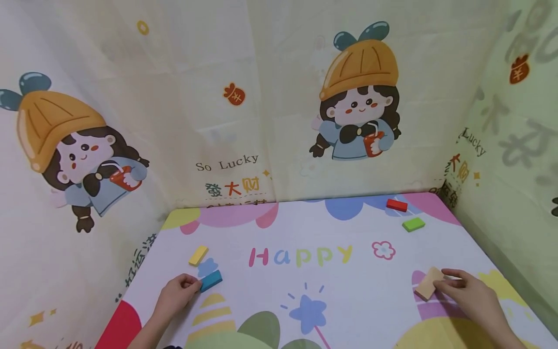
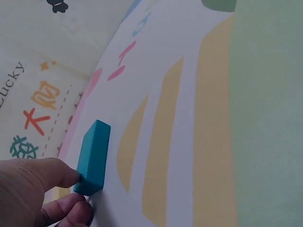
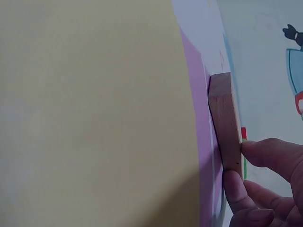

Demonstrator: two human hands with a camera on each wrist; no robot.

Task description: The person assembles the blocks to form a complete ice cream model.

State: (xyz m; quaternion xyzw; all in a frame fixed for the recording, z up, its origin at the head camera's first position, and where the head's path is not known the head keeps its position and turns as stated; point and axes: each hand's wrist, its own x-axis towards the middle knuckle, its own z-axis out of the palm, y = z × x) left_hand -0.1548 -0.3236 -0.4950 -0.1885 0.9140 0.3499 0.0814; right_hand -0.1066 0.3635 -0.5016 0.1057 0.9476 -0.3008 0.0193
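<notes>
- Clearly, the near edge of the counter (image 1: 283, 232) falls outside the head view, and both forearms are cut off at the bottom.
- The yellow block (image 1: 198, 255) lies near the left edge; in the left wrist view just a sliver of yellow shows behind the hand.
- The red block (image 1: 397, 205) lies by the far right corner, the green block (image 1: 413, 224) just nearer; the right wrist view gives only thin strips of red and green past the wooden block (image 1: 428, 284).
- Of the hands, the left hand (image 1: 178, 293) reaches in with fingers bent, pinching the left end of the blue block (image 1: 212, 281), towards the left edge.
- The right hand (image 1: 468, 291) grips the slanted wooden block between thumb and fingers, towards the right edge; whether its underside touches the counter, I cannot tell.
</notes>
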